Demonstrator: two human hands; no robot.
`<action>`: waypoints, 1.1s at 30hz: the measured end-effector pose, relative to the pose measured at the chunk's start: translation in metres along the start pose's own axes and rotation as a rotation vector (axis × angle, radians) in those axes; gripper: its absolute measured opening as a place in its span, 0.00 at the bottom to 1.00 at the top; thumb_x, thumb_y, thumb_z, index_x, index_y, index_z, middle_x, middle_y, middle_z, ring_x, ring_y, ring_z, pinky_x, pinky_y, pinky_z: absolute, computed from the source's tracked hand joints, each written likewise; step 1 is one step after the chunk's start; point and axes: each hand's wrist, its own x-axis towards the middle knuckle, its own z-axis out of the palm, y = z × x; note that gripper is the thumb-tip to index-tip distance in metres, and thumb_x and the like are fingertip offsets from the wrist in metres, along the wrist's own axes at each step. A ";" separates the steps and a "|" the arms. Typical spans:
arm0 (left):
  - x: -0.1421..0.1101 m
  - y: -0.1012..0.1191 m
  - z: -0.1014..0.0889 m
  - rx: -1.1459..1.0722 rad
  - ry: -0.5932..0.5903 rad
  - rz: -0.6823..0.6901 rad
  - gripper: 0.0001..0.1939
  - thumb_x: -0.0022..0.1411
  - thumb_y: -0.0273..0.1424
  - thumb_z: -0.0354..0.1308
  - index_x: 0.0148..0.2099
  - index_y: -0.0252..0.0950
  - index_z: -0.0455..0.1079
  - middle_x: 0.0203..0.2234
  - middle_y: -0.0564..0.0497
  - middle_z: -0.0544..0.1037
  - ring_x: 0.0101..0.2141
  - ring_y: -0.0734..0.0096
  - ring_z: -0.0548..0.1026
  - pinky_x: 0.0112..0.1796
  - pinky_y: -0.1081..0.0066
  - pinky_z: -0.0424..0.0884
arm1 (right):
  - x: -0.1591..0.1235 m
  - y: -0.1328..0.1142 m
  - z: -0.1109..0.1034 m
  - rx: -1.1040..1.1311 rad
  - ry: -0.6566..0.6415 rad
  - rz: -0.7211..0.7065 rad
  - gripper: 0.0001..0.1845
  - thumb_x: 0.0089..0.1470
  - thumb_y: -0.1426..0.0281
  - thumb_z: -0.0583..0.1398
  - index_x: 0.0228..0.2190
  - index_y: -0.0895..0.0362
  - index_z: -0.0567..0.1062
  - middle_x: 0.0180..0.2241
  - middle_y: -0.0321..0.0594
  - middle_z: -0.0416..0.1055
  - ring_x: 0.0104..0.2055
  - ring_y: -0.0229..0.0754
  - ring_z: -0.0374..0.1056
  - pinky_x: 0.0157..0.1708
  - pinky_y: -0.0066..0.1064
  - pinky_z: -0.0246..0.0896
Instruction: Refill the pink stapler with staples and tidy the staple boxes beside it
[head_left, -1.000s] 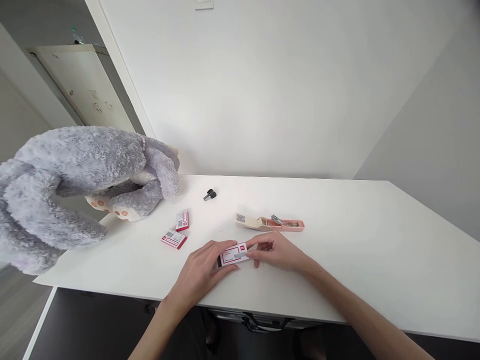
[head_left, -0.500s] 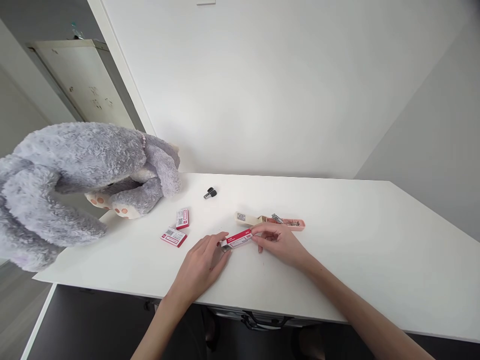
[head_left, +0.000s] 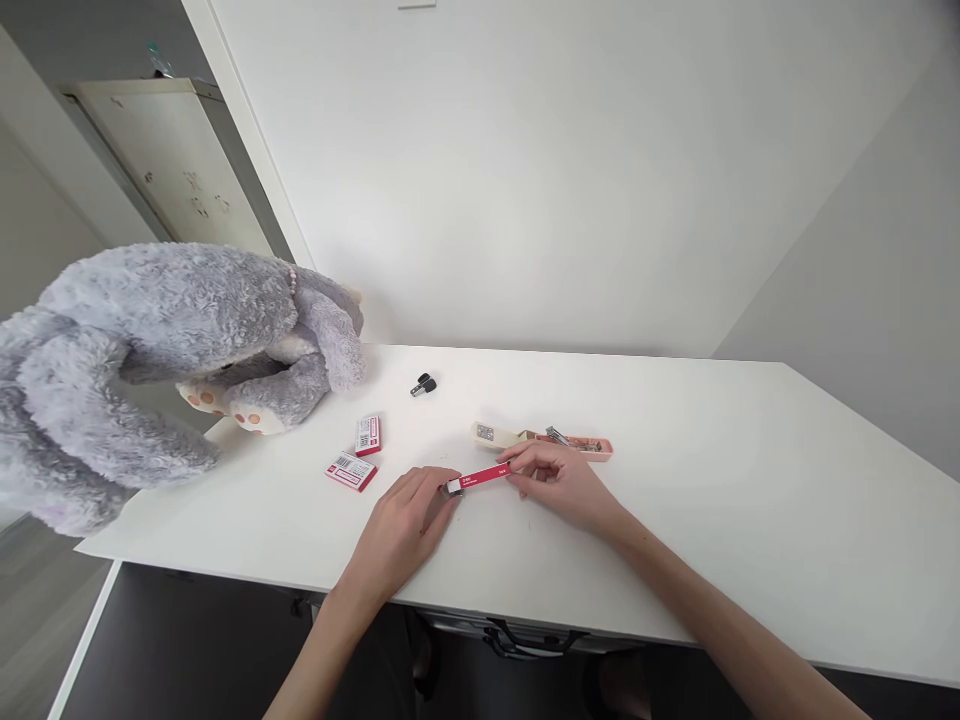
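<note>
A small red-and-white staple box [head_left: 484,478] lies across the space between my hands, its red narrow side facing up. My left hand [head_left: 405,520] curls around its left end, where a white flap stands open and something grey and metallic shows. At the other end, the fingers of my right hand [head_left: 559,485] pinch the box. Just behind that hand, partly covered by it, rests a stapler [head_left: 495,435] with a cream top and a pink base [head_left: 596,447], spread open with its metal parts exposed.
Two more red-and-white boxes, one nearer [head_left: 351,471] and one farther [head_left: 368,435], lie to the left on the white table [head_left: 675,520]. Behind them is a small black-and-metal item [head_left: 424,385]. A large grey plush toy [head_left: 172,300] leans over the table's left end. A wall stands behind.
The box has been rolled between my hands, so its red narrow side now faces up where the white label showed before. Both hands stay at its ends.
</note>
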 end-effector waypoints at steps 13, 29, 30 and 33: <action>0.000 0.000 0.000 -0.017 0.009 -0.008 0.13 0.74 0.38 0.53 0.57 0.42 0.68 0.46 0.46 0.79 0.46 0.59 0.79 0.45 0.60 0.77 | 0.002 0.001 -0.002 0.015 0.009 -0.007 0.09 0.58 0.60 0.64 0.31 0.53 0.80 0.53 0.42 0.76 0.28 0.36 0.70 0.33 0.37 0.68; 0.000 0.000 0.000 0.000 0.011 -0.015 0.12 0.76 0.37 0.48 0.50 0.39 0.70 0.40 0.46 0.79 0.42 0.61 0.78 0.41 0.63 0.75 | 0.003 0.005 -0.006 0.165 -0.071 0.079 0.20 0.55 0.56 0.68 0.45 0.51 0.74 0.46 0.42 0.79 0.29 0.39 0.76 0.22 0.30 0.62; -0.001 -0.001 0.000 -0.002 0.005 -0.017 0.13 0.76 0.37 0.48 0.50 0.39 0.70 0.40 0.46 0.79 0.41 0.61 0.77 0.41 0.63 0.74 | 0.003 0.004 -0.006 0.172 -0.075 0.077 0.21 0.55 0.57 0.68 0.47 0.50 0.73 0.49 0.43 0.78 0.29 0.39 0.76 0.22 0.30 0.62; -0.002 -0.002 0.000 -0.019 -0.006 -0.020 0.12 0.76 0.38 0.48 0.48 0.38 0.71 0.39 0.46 0.79 0.41 0.61 0.77 0.41 0.63 0.74 | 0.002 0.002 -0.006 0.175 -0.090 0.077 0.24 0.56 0.59 0.68 0.52 0.49 0.72 0.52 0.44 0.77 0.31 0.39 0.77 0.23 0.30 0.63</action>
